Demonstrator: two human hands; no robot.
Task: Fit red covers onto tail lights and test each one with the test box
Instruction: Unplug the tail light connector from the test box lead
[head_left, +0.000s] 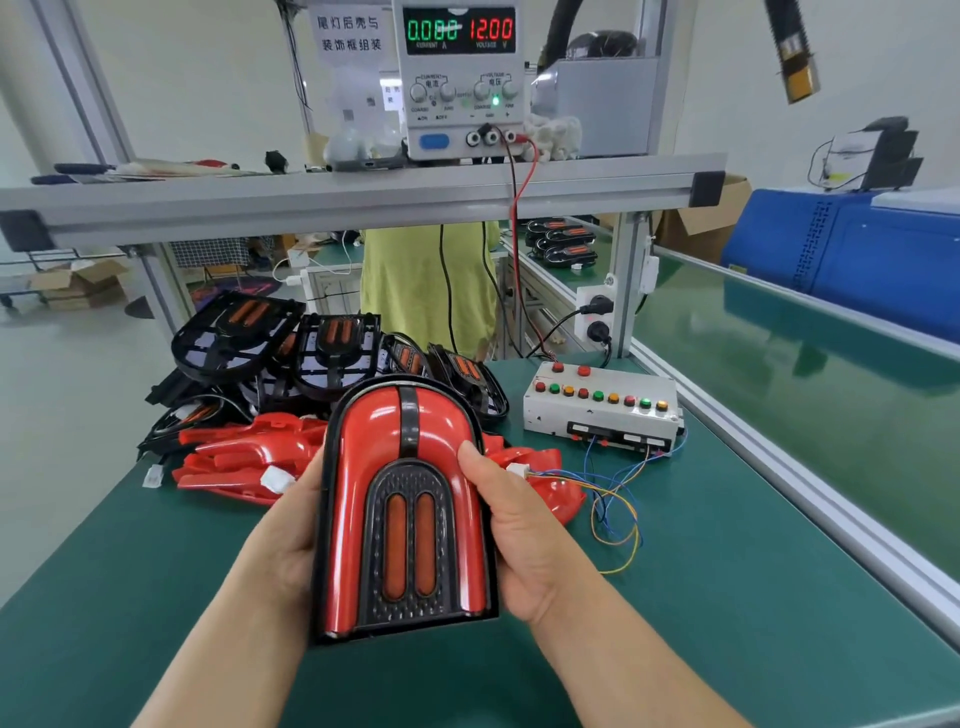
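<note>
A tail light (405, 545) with its red cover (358, 467) fitted sits upright between the two hands, raised above the green table (701, 597). The left hand (283, 535) grips its left edge with the palm against the black rim; its fingers go behind the housing and are hidden. The right hand (519, 540) clasps the right edge, thumb laid on the red cover's right limb and fingers curled round the back. Just beyond the left hand lies a heap of loose red covers (244, 457), and farther beyond that a pile of uncovered tail lights (322, 353), reaching close to the table's far left edge. A white connector (517, 470) shows just past the right thumb, and coloured wires (613, 499) loop from it over the mat towards the test box (602, 405), which stands beyond and to the right of the right hand, apart from it. To the right of that hand the mat lies bare up to an aluminium rail (779, 467), with a green conveyor belt (831, 374) past it. On the near side of both hands there is open mat. Overhead, a shelf beam (363, 197) carries a power supply (460, 78) reading 0.000 and 12.00.
</note>
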